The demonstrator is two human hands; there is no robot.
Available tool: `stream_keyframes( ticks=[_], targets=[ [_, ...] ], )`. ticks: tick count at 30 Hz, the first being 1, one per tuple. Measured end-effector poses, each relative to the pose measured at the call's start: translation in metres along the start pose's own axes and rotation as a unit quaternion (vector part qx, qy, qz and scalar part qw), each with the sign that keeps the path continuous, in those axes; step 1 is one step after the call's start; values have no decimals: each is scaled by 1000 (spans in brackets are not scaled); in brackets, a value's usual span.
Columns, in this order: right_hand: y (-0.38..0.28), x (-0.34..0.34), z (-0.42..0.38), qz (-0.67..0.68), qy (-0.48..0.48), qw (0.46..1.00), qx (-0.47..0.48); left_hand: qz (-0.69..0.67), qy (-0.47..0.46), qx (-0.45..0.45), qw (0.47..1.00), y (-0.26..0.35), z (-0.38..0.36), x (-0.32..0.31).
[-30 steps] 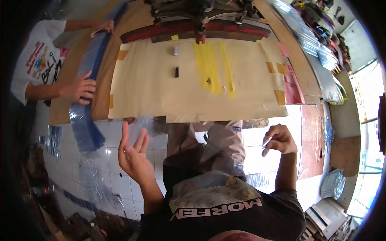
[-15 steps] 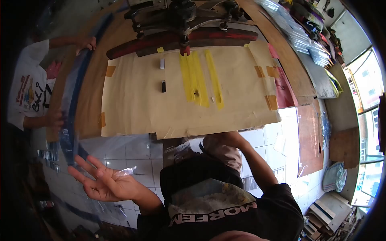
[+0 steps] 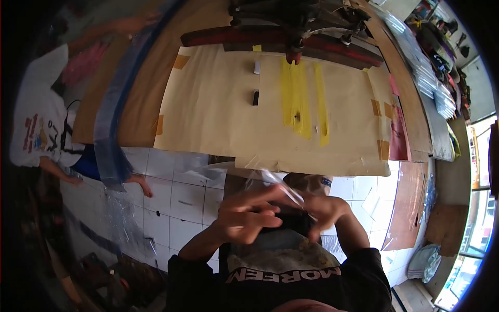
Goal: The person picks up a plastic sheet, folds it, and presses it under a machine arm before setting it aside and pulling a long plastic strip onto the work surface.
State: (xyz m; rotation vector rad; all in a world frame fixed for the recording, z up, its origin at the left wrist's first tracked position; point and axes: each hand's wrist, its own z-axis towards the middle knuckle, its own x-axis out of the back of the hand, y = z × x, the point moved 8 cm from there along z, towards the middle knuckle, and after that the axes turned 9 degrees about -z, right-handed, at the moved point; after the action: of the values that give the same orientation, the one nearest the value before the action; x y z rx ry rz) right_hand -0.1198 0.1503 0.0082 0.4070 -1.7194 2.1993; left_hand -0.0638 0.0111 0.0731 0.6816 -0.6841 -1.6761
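My left hand [image 3: 249, 216] and my right hand [image 3: 327, 210] are close together in front of my shirt, both blurred by motion. A strip of clear plastic film [image 3: 283, 187] runs slantwise between them, its lower end at my right fingers. My left fingertips press against it, while several other left fingers point toward the right hand. Just beyond the hands lies a sheet of brown paper [image 3: 218, 119] on the table, carrying strips of yellow tape [image 3: 295, 104], a small black piece [image 3: 255, 97] and a small whitish piece [image 3: 257, 67].
A dark printing frame with a red-edged bar [image 3: 234, 35] spans the paper's far side. Long blue-and-clear plastic film [image 3: 112, 119] drapes over the table's left side, near another person in a white shirt [image 3: 39, 114]. Stacked plastic packs [image 3: 416, 57] lie at right.
My left hand has come from the far left to meet my right hand, which has left the table edge. The view has shifted left, and the other person's arms have moved.
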Motion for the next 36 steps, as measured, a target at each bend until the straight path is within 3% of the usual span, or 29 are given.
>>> stream_keyframes(
  ticks=[1, 3, 4, 6, 8, 10, 12, 13, 14, 17, 19, 20, 22, 23, 26, 28, 29, 31, 36],
  targets=[
    [-10, 3, 2, 3, -1, 1000, -1, -24, -18, 33, 999, -2, 2, -10],
    [-39, 12, 6, 151, 16, 987, 60, -33, -25, 28, 999, -1, 3, -19],
    [-42, 8, 5, 153, 16, 987, 57, -42, -34, 21, 998, 1, 3, -23],
    [-43, 17, 1, 395, 133, 906, 75, -51, -33, 19, 998, 7, 9, -24],
    [-49, 34, 8, 450, 232, 860, 58, -60, -40, 23, 997, 12, 17, -29],
    [-28, 47, -8, 488, 297, 821, -22, -65, -74, 48, 994, 4, 15, -38],
    [-35, 68, -9, 523, 358, 774, -17, -84, -160, 69, 981, -5, 17, -55],
    [-35, 82, -16, 507, 395, 766, -1, -119, -165, 88, 975, -10, 14, -59],
    [-39, 96, -23, 465, 388, 795, 26, -120, -166, 88, 975, -11, 12, -58],
    [-51, 129, -51, 394, 495, 772, 60, -137, -188, 129, 964, -26, -1, -61],
    [-60, 150, -65, 307, 547, 777, 48, -150, -115, 45, 981, -29, -8, -54],
    [-66, 155, -68, 305, 606, 734, 20, -151, -115, 45, 981, -34, -15, -56],
    [-68, 177, -74, 208, 582, 785, 34, -131, 7, 5, 991, -38, -22, -41],
    [-66, 186, -72, 208, 583, 785, 33, -133, 6, 5, 991, -41, -26, -42],
    [-70, 202, -69, 227, 624, 747, 31, -163, 60, 70, 982, -53, -33, -40],
    [-82, 201, -45, 171, 579, 797, 28, -254, 79, 193, 944, -68, -37, -43],
    [-83, 198, -36, 155, 576, 803, 17, -255, 79, 194, 944, -67, -35, -40],
    [-89, 197, -17, 156, 566, 809, 29, -147, -42, 266, 952, -76, -33, -48],
    [-116, 208, 6, 127, 523, 837, 96, -74, -97, 263, 957, -74, -17, -54]
  ],
)
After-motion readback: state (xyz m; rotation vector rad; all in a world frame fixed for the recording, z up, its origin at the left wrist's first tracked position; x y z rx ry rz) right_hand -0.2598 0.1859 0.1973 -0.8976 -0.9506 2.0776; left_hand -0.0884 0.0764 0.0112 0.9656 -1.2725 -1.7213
